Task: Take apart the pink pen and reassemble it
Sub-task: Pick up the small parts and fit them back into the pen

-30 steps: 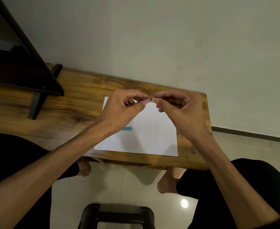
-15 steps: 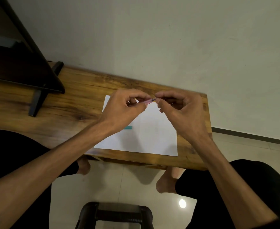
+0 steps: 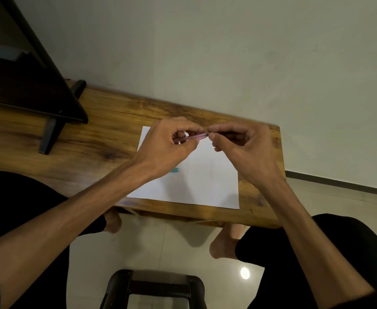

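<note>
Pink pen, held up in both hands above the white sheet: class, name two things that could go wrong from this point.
1. The right hand pinches only the tip end of the pink pen; a small part could slip free and drop past the white sheet off the table edge.
2. The left hand hides most of the barrel, so a crooked fit may go unseen.

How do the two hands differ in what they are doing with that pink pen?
The left hand wraps the pink pen along its barrel, fingers curled around it; the right hand only pinches at the pen's tip end with thumb and forefinger. The left hand hides most of the barrel; the right hand's hold is too small to make out. Both are raised above the white paper.
</note>
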